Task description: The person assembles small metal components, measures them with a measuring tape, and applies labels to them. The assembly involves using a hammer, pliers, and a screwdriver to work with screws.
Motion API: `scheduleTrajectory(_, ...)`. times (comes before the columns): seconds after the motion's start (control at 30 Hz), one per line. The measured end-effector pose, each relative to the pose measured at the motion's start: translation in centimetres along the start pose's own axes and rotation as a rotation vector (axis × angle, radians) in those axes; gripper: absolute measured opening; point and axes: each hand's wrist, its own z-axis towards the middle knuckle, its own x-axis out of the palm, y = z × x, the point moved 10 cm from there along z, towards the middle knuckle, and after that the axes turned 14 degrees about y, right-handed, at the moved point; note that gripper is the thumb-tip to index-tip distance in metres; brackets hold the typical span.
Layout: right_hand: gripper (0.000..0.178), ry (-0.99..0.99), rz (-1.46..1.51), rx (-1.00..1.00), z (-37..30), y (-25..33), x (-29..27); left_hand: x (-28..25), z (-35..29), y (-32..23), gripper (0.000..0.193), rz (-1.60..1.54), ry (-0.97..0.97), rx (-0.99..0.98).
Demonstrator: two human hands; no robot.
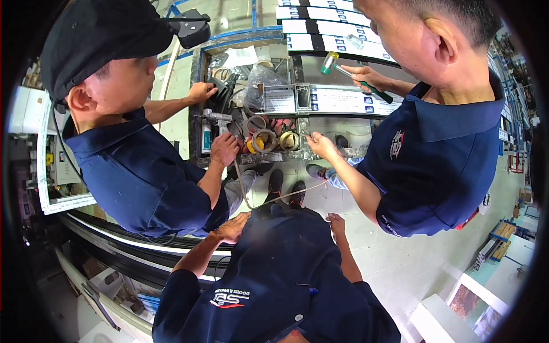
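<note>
Head view, looking down. The wearer's two bare hands flank the front of a dark blue shirt [274,257], both low and drawn in near the body. Left hand [231,229]: the forearm rises obliquely from the lower left, elbow bent outward; the back of the hand faces up and the fingers, bent, point inward to the shirt's edge. Right hand [336,223]: the forearm stands nearly upright, with the fingertips directed away from the body. Nothing is visible in either hand; with the fingers partly hidden, whether they are spread or closed cannot be told.

A thin beige hose [244,193] bends just ahead of the left hand and runs rightward in front of the shirt.

Beyond, a worktop [291,156] has a recessed compartment containing tape rolls [282,141] and mixed tools. At left, a co-worker in a black cap [106,43] extends both arms over it, the nearer hand beside a grey metal tool [217,116]. At right, a second co-worker grasps a yellow-and-green mallet [329,63] above a white profile [337,100]; the other hand is held at the worktop's near edge.
</note>
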Motion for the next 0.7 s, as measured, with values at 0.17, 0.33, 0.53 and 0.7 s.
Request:
scheduleTrajectory(0.17, 0.035, 0.002, -0.032, 0.003, -0.3, 0.5, 0.1, 2.4, 0.2, 2.2, 0.054, 0.112, 0.135, -0.112)
scheduleTrajectory(0.33, 0.039, 0.019, -0.043, -0.007, 0.7, -1.1, 0.2, 3.6, 0.0, 3.5, 0.050, 0.102, 0.151, -0.170)
scheduleTrajectory(0.53, 0.034, -0.087, 0.056, -0.274, 2.1, -3.1, -1.8, 3.5, 0.2, 3.8, 0.049, 0.105, 0.108, -0.146)
scheduleTrajectory(0.7, 0.030, -0.183, -0.203, -0.418, 1.9, -3.4, -4.1, 3.3, 0.1, 2.8, 0.057, 0.113, 0.132, -0.123)
